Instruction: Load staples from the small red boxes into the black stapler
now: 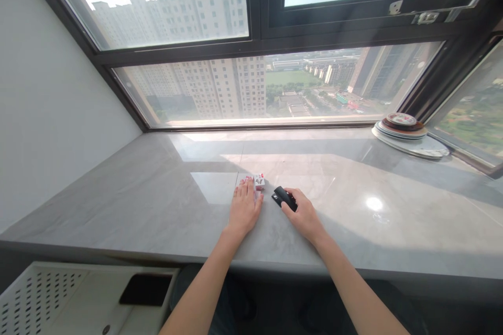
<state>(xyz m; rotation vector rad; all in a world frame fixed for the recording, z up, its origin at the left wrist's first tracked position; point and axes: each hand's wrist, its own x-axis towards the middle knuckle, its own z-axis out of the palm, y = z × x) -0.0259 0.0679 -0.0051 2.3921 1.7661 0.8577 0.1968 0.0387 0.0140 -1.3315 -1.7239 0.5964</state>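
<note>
A black stapler (285, 198) lies low over the grey stone sill, its front end pointing to the left. My right hand (304, 214) is closed around its rear part, thumb on the near side. Left of it stands a small white and red box (259, 181) with a picture of staples on it. My left hand (244, 208) lies beside that box, fingers stretched forward and the thumb apart. Under its fingertips shows another red and white item (246, 180), mostly hidden. Something pale shows by the left thumb, too covered to name.
A stack of plates (408, 138) stands at the back right corner of the grey sill (129, 199). Windows rise behind, and a white wall (51, 99) borders the left. Below the front edge, a dark phone-like slab (145, 289) lies on a white perforated surface (92, 298).
</note>
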